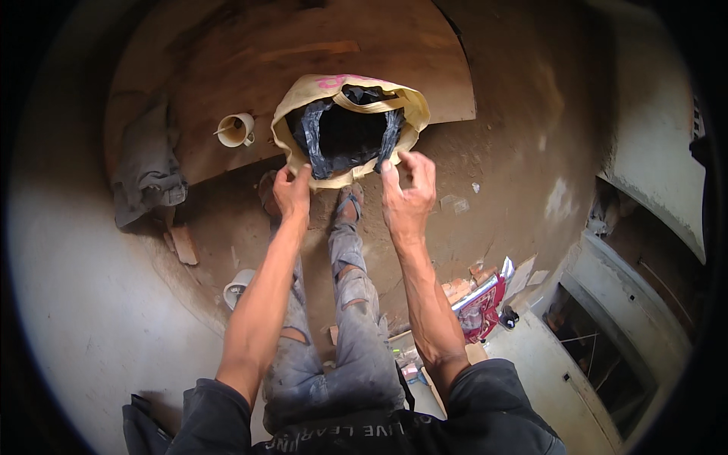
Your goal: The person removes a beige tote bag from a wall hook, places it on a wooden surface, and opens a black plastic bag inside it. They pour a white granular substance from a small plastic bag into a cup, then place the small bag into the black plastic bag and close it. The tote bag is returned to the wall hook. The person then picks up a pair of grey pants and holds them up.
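Observation:
A pale yellow bag with pink print hangs mouth-up in front of me, held wide. Inside it sits a black plastic bag as a liner, its two handle strips showing and its dark inside too deep to make out. My left hand is closed on the near left edge of the yellow bag, thumb and fingers together. At the near right edge my right hand pinches the rim, its thumb beside the end of the black liner; the other fingers are curled.
Beyond the bag lies a brown board bearing a white mug. Grey cloth drapes over its left end. A brick stands left of my feet. To the right, a maroon bag lies near broken bricks; shelf openings line the wall.

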Demonstrator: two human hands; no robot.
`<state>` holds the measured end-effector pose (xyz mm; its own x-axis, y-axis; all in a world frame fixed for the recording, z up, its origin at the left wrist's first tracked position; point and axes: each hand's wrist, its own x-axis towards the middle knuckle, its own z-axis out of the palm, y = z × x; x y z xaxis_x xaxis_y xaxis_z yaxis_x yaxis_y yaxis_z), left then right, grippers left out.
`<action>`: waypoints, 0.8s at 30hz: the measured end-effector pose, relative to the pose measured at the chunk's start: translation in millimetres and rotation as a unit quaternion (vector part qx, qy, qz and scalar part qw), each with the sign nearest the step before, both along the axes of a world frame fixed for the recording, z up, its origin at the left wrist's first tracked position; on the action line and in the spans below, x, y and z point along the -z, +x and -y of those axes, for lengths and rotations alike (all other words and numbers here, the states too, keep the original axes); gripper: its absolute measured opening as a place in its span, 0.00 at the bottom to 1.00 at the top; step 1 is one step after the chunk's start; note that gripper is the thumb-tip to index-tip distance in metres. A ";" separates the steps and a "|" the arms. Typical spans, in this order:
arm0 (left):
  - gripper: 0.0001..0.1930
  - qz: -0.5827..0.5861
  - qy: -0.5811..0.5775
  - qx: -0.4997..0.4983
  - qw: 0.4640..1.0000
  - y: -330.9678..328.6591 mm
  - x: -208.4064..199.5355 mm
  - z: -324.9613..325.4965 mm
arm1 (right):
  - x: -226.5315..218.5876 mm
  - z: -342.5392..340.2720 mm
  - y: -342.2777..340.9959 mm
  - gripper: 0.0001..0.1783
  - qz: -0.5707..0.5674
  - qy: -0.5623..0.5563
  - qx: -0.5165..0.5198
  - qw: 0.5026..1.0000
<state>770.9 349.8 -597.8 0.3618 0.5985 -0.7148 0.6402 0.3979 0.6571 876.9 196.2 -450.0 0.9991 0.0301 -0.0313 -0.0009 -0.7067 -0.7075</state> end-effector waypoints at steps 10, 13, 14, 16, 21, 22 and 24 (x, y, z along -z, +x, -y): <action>0.17 0.044 -0.142 -0.159 0.976 5.7 -19.2 -32.3 | 36.0 5.3 70.8 0.26 0.078 -0.140 -0.250 0.955; 0.26 0.073 -0.243 -0.149 0.956 14.0 -7.5 -9.8 | 62.4 -23.9 87.7 0.26 0.168 -0.249 -0.290 0.909; 0.23 0.037 -0.244 -0.162 0.955 16.0 -2.2 1.7 | 67.6 -28.9 92.5 0.22 0.133 -0.296 -0.299 0.897; 0.22 0.050 -0.289 -0.072 0.953 11.9 0.6 16.8 | 66.8 -24.2 106.9 0.13 -0.003 -0.331 -0.350 0.876; 0.18 0.094 -0.250 0.065 0.962 -12.9 -45.4 30.5 | 14.4 17.2 127.2 0.14 -0.122 -0.044 -0.224 0.966; 0.17 0.105 -0.237 0.066 0.964 -21.9 -65.3 31.0 | -0.9 22.0 132.7 0.15 -0.239 0.039 -0.204 0.949; 0.13 0.154 -0.253 -0.057 0.953 -37.5 -109.2 17.3 | -31.2 23.5 137.7 0.15 -0.313 0.250 -0.152 0.903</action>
